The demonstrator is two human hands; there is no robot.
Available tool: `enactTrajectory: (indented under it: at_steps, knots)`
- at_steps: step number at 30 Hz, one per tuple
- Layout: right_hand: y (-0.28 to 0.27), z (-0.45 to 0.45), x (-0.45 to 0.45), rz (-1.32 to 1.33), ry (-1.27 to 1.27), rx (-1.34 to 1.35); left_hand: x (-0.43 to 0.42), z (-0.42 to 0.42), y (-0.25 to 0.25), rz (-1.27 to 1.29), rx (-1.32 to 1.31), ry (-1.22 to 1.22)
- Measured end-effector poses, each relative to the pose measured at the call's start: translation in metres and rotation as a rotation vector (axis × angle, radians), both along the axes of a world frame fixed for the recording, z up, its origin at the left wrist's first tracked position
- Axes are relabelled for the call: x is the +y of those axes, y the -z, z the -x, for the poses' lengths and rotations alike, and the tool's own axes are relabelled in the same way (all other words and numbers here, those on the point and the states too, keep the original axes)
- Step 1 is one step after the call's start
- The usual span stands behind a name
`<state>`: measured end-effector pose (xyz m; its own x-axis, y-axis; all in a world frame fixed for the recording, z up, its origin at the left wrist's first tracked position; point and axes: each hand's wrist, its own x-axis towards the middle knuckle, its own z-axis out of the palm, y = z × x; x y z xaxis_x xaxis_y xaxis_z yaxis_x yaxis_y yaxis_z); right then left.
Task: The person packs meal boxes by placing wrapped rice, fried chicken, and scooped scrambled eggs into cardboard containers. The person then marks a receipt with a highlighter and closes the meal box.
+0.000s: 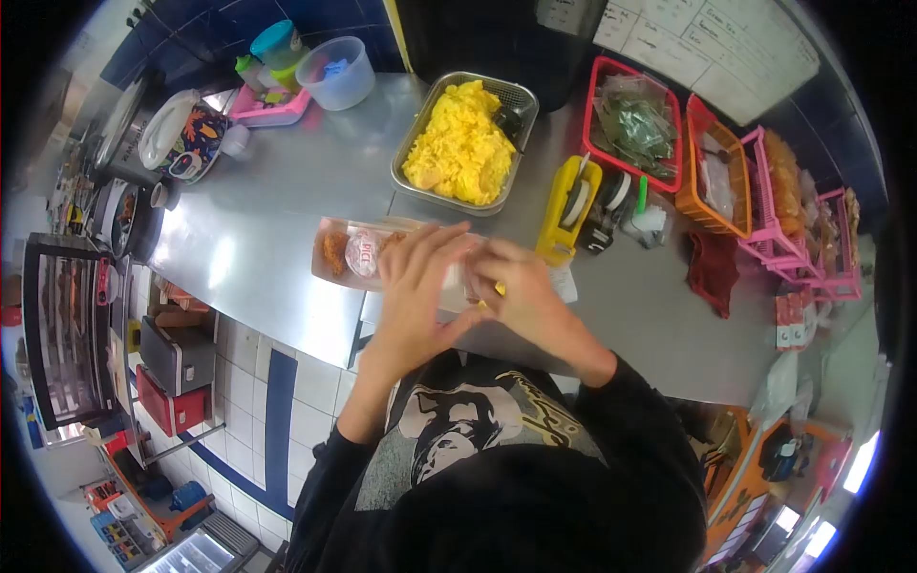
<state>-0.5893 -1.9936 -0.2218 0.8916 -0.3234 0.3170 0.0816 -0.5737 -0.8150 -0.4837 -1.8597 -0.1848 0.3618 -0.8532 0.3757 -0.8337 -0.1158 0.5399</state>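
A paper food box (330, 275) lies on the steel counter in front of me. Inside its left part are brown fried pieces (333, 252) and a round white wrapped pack (362, 253) printed "RICE". My left hand (417, 286) lies across the middle of the box with its fingers stretched out. Over the right end is my right hand (523, 294), its fingers bent and smeared by motion. Bits of yellow show beside its fingers. What the right fingers touch is hidden. Behind the box, a metal tray (401, 186) holds fluffy scrambled egg (463, 143) and a dark utensil handle.
A yellow tape dispenser (564, 215) stands just right of the box. Behind it are a red basket (594, 115) of clear packets and an orange basket (712, 224). A clear tub (334, 76) and a patterned rice cooker (186, 143) stand at the back left.
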Motion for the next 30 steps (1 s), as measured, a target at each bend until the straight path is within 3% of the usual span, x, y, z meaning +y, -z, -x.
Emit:
enactTrajectory:
  at_steps: [5,7,9,10,11,12,13,15,18,22,25,27,30]
  knots:
    - [-0.021,-0.027,-0.022,-0.204,-0.027,0.198,-0.019,-0.045,0.007,-0.063,-0.258,0.138]
    - [-0.022,-0.039,-0.038,-0.202,-0.059,-0.039,-0.021,-0.063,0.008,0.009,-0.133,0.171]
    - [-0.003,-0.063,-0.083,-0.009,0.179,-0.100,-0.022,-0.075,0.000,0.043,-0.197,0.101]
    - [0.010,-0.078,-0.105,0.010,0.356,-0.056,-0.020,-0.082,0.001,0.063,0.022,0.013]
    - [0.036,-0.091,-0.130,0.220,0.424,0.070,-0.018,-0.090,0.002,0.079,0.241,-0.074]
    - [0.061,-0.102,-0.152,0.428,0.489,0.197,-0.014,-0.100,0.009,0.111,0.221,-0.052]
    - [0.077,-0.110,-0.167,0.426,0.489,0.204,-0.013,-0.104,0.017,0.107,0.226,-0.051]
    - [0.097,-0.128,-0.188,0.449,0.353,0.532,-0.009,-0.110,0.029,0.310,0.532,-0.080]
    - [0.087,-0.148,-0.196,0.505,0.338,0.690,-0.003,-0.115,0.038,0.389,0.695,-0.049]
    - [0.090,-0.167,-0.209,0.577,0.354,0.709,-0.004,-0.121,0.046,0.463,0.844,-0.053]
    - [0.089,-0.166,-0.219,0.617,0.351,0.700,-0.007,-0.129,0.049,0.425,0.762,-0.023]
    - [0.061,-0.142,-0.198,0.744,0.403,0.486,-0.007,-0.132,0.044,0.411,0.749,-0.037]
    - [0.060,-0.102,-0.168,0.848,0.276,0.328,-0.007,-0.135,0.042,0.390,0.755,-0.066]
